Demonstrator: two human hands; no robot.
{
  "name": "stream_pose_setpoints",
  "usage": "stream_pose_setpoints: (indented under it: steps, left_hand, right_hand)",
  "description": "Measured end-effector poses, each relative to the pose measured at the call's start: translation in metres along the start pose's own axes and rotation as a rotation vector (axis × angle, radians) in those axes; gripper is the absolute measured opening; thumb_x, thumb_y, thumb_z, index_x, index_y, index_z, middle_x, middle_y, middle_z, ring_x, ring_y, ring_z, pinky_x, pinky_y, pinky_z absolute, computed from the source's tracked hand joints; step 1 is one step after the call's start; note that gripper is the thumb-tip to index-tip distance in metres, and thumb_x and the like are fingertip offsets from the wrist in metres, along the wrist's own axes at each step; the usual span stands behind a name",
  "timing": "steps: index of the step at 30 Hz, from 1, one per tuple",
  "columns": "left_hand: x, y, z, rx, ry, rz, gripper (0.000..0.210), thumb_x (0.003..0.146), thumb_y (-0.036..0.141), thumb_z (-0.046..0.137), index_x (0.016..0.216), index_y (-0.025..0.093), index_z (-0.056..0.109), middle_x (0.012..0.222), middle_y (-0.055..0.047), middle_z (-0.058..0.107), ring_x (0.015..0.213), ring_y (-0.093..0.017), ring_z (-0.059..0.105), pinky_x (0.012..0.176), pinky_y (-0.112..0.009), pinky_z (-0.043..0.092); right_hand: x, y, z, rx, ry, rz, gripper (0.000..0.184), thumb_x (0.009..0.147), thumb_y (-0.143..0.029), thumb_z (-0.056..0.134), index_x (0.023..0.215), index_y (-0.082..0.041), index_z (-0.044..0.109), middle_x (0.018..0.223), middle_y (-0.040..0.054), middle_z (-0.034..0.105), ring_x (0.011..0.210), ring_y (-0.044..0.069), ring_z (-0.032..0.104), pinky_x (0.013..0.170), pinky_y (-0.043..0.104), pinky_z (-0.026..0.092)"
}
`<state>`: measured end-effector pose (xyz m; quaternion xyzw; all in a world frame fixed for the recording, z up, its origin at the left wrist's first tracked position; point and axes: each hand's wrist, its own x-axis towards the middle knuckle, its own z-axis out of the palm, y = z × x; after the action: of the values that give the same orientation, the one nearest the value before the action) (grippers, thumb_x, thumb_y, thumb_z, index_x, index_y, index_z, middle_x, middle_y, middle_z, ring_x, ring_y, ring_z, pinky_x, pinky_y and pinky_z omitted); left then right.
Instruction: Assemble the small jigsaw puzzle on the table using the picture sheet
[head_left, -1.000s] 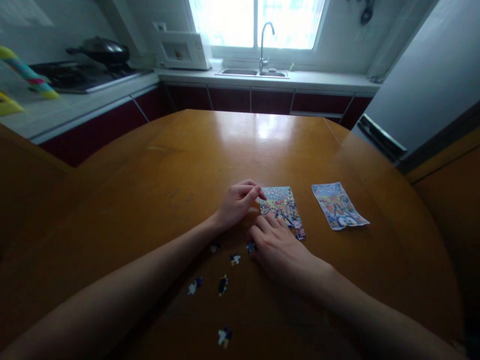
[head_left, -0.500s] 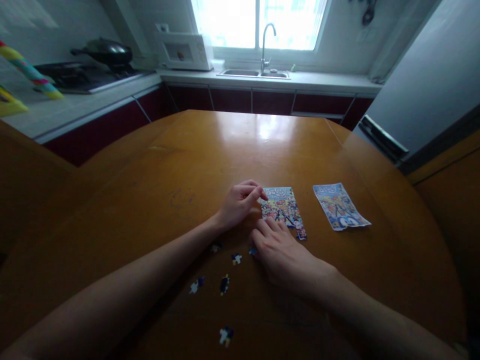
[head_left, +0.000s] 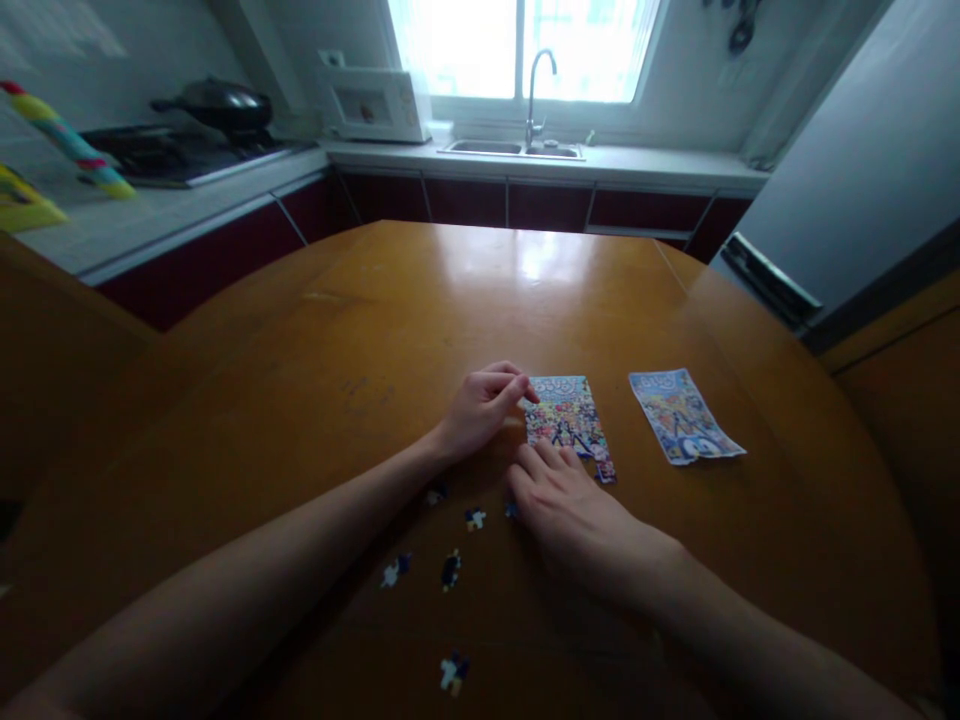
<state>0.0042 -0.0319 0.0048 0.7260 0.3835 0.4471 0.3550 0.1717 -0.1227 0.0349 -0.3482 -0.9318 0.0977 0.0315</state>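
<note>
A partly joined jigsaw puzzle (head_left: 566,415) with a colourful crowd picture lies on the table; its lower edge is uneven. My left hand (head_left: 487,408) rests on its side at the puzzle's left edge, fingers loosely bent and fingertips over the upper left part, grasping nothing visible. Over the puzzle's lower left edge, my right hand (head_left: 559,495) is closed with fingers curled down; its fingertips are hidden. A blue puzzle piece (head_left: 511,510) peeks out beside that hand. Loose pieces lie nearer me, among them a white and dark piece (head_left: 475,519) and a dark piece (head_left: 451,570).
A creased picture sheet (head_left: 682,415) lies right of the puzzle on the wooden table (head_left: 337,330). Another loose piece (head_left: 454,673) is near the front. Beyond the table are a sink (head_left: 480,147), a microwave (head_left: 375,105) and a wok (head_left: 225,105). A fridge (head_left: 840,170) stands at right.
The whole view has shifted slightly. My right hand has moved very little down and right, showing a bit more of the puzzle's lower edge. My left hand stays put.
</note>
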Motion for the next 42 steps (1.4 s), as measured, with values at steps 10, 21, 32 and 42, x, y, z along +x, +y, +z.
stream_pose_setpoints:
  steps: [10, 21, 32, 42]
  left_hand:
    - [0.0, 0.001, 0.001, -0.007, 0.001, 0.002, 0.037, 0.097, 0.036, 0.049, 0.077, 0.016, 0.074, 0.086, -0.007, 0.066, 0.082, -0.016, 0.062, 0.081, -0.032, 0.049]
    - [0.0, -0.001, 0.0, -0.008, -0.005, 0.0, 0.038, 0.097, 0.036, 0.05, 0.077, 0.016, 0.075, 0.086, -0.007, 0.066, 0.081, -0.016, 0.062, 0.08, -0.032, 0.049]
    - [0.0, 0.001, 0.0, -0.004, 0.001, -0.006, 0.036, 0.096, 0.036, 0.051, 0.076, 0.017, 0.074, 0.086, -0.007, 0.066, 0.081, -0.016, 0.062, 0.081, -0.033, 0.049]
    - [-0.003, 0.014, 0.002, 0.197, -0.215, 0.16, 0.016, 0.089, 0.03, 0.062, 0.084, 0.024, 0.076, 0.092, -0.006, 0.071, 0.093, -0.021, 0.058, 0.09, -0.038, 0.046]
  right_hand:
    - [-0.001, -0.006, 0.004, -0.083, 0.077, 0.026, 0.011, 0.089, -0.013, 0.05, 0.092, -0.012, 0.06, 0.095, 0.0148, 0.063, 0.094, 0.031, 0.054, 0.083, 0.047, 0.044]
    - [-0.007, -0.012, 0.002, 0.006, -0.004, 0.014, 0.016, 0.082, -0.006, 0.051, 0.091, -0.015, 0.061, 0.092, 0.0117, 0.062, 0.086, 0.027, 0.055, 0.076, 0.04, 0.045]
    - [-0.014, -0.023, 0.004, 0.054, -0.063, 0.177, 0.028, 0.069, -0.001, 0.052, 0.093, -0.012, 0.061, 0.091, 0.0137, 0.061, 0.084, 0.028, 0.056, 0.074, 0.04, 0.047]
    - [-0.026, 0.028, -0.015, 0.591, 0.151, 0.388, 0.015, 0.081, -0.008, 0.059, 0.073, -0.019, 0.064, 0.074, 0.0029, 0.068, 0.067, 0.015, 0.059, 0.066, 0.03, 0.047]
